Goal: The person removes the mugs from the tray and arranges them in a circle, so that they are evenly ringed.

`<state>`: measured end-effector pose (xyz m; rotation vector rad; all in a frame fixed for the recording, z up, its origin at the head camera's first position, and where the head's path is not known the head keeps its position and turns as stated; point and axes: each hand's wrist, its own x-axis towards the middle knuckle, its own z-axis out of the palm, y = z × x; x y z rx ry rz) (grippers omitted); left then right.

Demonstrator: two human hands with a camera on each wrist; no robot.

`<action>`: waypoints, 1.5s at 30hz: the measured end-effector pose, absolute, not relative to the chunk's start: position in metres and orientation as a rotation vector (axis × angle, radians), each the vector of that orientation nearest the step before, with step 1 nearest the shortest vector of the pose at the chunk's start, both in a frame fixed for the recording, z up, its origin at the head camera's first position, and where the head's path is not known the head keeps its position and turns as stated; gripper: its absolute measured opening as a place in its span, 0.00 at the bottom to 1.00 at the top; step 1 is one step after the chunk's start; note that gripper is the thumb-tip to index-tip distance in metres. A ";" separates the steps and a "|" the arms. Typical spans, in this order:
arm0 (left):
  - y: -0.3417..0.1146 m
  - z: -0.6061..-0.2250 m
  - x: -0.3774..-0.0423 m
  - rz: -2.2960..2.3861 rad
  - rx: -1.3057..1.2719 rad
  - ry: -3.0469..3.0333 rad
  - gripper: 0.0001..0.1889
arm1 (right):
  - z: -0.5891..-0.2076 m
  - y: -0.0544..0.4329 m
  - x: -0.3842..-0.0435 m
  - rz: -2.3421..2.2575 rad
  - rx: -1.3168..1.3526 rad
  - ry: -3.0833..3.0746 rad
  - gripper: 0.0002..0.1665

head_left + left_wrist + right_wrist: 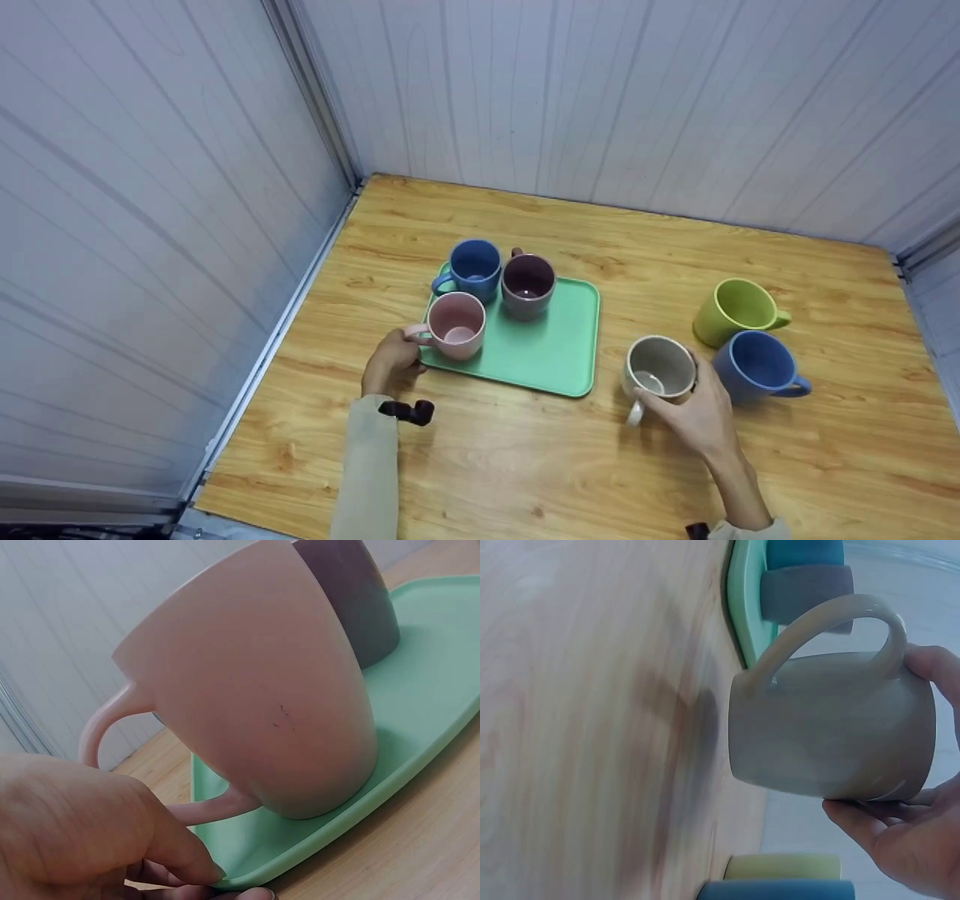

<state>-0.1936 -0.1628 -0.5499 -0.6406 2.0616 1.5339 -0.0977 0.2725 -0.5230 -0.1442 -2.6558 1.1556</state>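
Observation:
At the near-left corner of the green tray [551, 352], my left hand [390, 364] pinches the rim, thumb above and fingers below. Just above that hand is the handle of a pink mug [457, 330], which stands upright on the tray. A blue mug [466, 279] and a purple mug [527, 292] stand behind it on the same tray. My right hand [701, 409] grips a greyish-white mug [829, 727] around its body near the rim, thumb beside the handle. This mug hangs over the wood, its shadow on the tabletop, to the right of the tray.
A yellow-green mug [731, 319] and a second blue mug [754, 371] stand close together on the wooden table [510, 472], just right of my right hand. Pale panel walls [510, 112] border the table at the back and the sides.

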 end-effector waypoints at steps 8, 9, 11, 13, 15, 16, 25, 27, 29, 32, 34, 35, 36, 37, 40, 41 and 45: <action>-0.161 -0.552 -0.191 1.615 -0.693 2.005 0.18 | -0.528 0.282 -0.095 1.128 -0.188 -2.678 0.56; -0.161 -0.551 -0.191 1.619 -0.688 2.005 0.18 | -0.528 0.283 -0.094 1.125 -0.189 -2.677 0.56; -0.161 -0.551 -0.191 1.624 -0.672 2.013 0.19 | -0.528 0.285 -0.094 1.125 -0.192 -2.676 0.55; -0.161 -0.551 -0.191 1.632 -0.674 2.002 0.20 | -0.528 0.286 -0.093 1.128 -0.196 -2.675 0.54; -0.161 -0.551 -0.191 1.647 -0.675 1.989 0.21 | -0.528 0.288 -0.092 1.129 -0.204 -2.677 0.55; -0.161 -0.551 -0.191 1.658 -0.675 1.982 0.21 | -0.528 0.289 -0.092 1.131 -0.212 -2.677 0.55; -0.163 -0.549 -0.193 1.535 -0.606 2.085 0.18 | -0.529 0.295 -0.088 1.119 -0.205 -2.655 0.54; -0.164 -0.549 -0.193 1.517 -0.587 2.107 0.18 | -0.529 0.296 -0.088 1.109 -0.187 -2.653 0.53; -0.164 -0.549 -0.193 1.522 -0.587 2.100 0.19 | -0.528 0.297 -0.088 1.099 -0.175 -2.655 0.52; -0.165 -0.550 -0.193 1.507 -0.583 2.117 0.19 | -0.526 0.297 -0.087 1.070 -0.164 -2.678 0.53; -0.164 -0.551 -0.193 1.501 -0.580 2.131 0.19 | -0.524 0.298 -0.086 1.053 -0.169 -2.691 0.53; -0.164 -0.551 -0.193 1.506 -0.580 2.132 0.19 | -0.523 0.298 -0.085 1.045 -0.171 -2.698 0.54; -0.164 -0.551 -0.193 1.509 -0.580 2.133 0.19 | -0.522 0.299 -0.085 1.033 -0.175 -2.706 0.55; -0.164 -0.552 -0.193 1.515 -0.576 2.134 0.19 | -0.521 0.299 -0.084 1.023 -0.180 -2.713 0.55; -0.163 -0.553 -0.193 1.537 -0.573 2.129 0.20 | -0.519 0.301 -0.083 1.008 -0.195 -2.731 0.57; -0.163 -0.553 -0.193 1.541 -0.572 2.127 0.21 | -0.519 0.301 -0.083 1.001 -0.198 -2.738 0.57; -0.163 -0.553 -0.193 1.559 -0.580 2.117 0.22 | -0.517 0.302 -0.080 0.996 -0.213 -2.754 0.58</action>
